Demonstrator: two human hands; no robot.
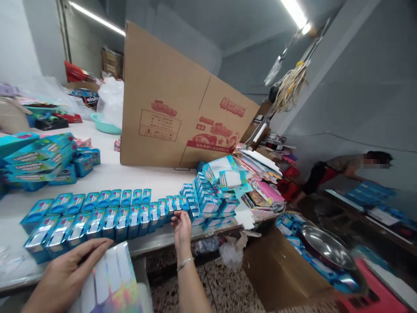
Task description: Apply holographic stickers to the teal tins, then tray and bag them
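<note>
My left hand (76, 265) is at the lower left, its fingers closed on a stack of white and rainbow-coloured cards (112, 278). My right hand (182, 224) is bent at the front end of a row of small blue boxes (110, 219), its fingertips close together beside the nearest ones; whether they pinch anything is too small to tell. Behind that row stands a second row of blue boxes (104, 198). Just right of my right hand is a pile of blue boxes (208, 202), with opened blue packaging (228, 174) on top.
A large cardboard panel (182, 95) stands behind the boxes. Blue packages (39, 158) are stacked at left, near a turquoise basin (106, 124). Papers (260, 165) lie at the table's right end. An open carton (283, 265) and a metal bowl (327, 245) are lower right; a person bends beyond.
</note>
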